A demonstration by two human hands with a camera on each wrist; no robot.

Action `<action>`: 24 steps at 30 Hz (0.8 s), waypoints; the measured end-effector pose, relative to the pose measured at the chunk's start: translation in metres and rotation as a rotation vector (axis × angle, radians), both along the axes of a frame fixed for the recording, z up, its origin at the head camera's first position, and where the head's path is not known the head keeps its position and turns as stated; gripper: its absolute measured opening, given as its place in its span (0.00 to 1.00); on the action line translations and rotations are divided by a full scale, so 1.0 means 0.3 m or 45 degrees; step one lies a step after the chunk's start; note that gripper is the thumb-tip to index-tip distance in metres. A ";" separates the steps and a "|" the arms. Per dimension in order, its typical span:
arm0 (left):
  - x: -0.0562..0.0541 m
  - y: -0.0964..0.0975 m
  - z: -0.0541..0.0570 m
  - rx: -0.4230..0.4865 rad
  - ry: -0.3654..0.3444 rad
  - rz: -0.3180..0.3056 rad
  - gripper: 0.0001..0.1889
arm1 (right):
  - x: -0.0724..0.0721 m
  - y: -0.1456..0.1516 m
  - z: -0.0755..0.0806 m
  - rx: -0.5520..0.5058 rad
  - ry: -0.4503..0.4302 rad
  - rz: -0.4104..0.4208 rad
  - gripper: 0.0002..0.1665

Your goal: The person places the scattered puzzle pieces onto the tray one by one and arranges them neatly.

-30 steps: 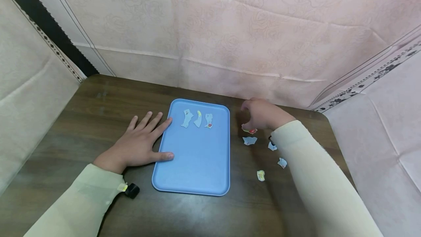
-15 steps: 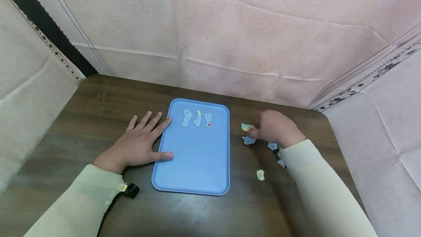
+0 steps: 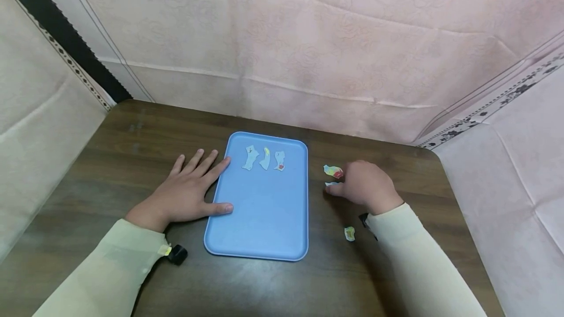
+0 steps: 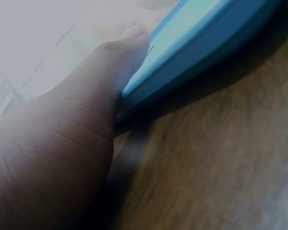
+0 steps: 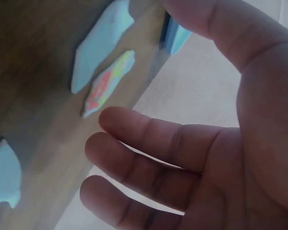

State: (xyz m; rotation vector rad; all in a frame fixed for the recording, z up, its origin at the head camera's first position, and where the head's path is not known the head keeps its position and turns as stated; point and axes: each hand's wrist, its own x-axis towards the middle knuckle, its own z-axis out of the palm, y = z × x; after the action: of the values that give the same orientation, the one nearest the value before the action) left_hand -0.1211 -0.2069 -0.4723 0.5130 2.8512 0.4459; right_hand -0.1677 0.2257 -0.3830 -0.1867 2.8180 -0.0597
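Three scraps lay on the blue tray — several others remained off it; left hand spread wide, right hand loosely curved, visibly empty.

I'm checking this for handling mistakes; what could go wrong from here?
The right hand is close to both the red-and-yellow piece and the pale blue piece, so it might nudge one while taking the other.
The left hand has its thumb over the edge of the blue tray; if it shifts, the tray could slide and disturb the three pieces on it.
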 end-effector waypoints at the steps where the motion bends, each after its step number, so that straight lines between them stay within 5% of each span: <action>1: 0.000 0.001 0.001 0.001 -0.001 -0.002 0.67 | 0.003 0.002 -0.005 0.001 -0.003 -0.005 0.28; 24: -0.005 0.001 -0.003 0.011 0.007 -0.008 0.66 | 0.054 0.015 -0.081 -0.059 0.065 -0.138 0.35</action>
State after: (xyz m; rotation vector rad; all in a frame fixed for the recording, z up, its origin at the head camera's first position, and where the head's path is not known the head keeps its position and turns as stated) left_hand -0.1225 -0.2067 -0.4733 0.5248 2.8534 0.4566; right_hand -0.1516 0.2302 -0.4075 -0.0466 2.8777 -0.1472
